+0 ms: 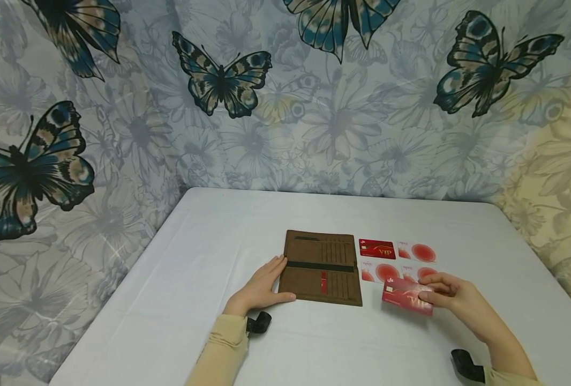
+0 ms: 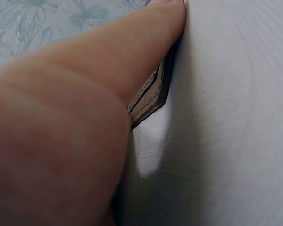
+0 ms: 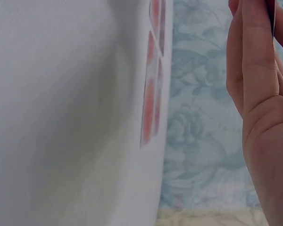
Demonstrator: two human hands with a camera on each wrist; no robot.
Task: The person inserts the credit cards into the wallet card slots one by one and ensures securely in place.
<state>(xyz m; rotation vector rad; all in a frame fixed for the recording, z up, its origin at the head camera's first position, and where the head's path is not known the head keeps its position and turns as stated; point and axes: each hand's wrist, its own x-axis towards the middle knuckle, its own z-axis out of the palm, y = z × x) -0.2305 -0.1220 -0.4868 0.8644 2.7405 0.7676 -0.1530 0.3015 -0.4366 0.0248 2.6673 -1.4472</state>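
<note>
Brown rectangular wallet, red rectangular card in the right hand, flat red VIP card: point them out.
Brown rectangular wallet [image 1: 320, 266]: head view, dark strip across its middle.
Held red rectangular card [image 1: 403, 295]: head view, uncovered printed face.
Flat red VIP card [image 1: 377, 249]: head view, middle of its face.

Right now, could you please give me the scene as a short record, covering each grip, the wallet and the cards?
Left grip: touching the left edge of the open, brown, leather-like rectangular wallet
Right grip: pinching a glossy red rectangular card above the white-covered table
Wallet: lying open, dark band across the middle, narrow red strip in the lower half
Right of wallet: one red VIP card and three white cards with red discs, in two rows
</note>
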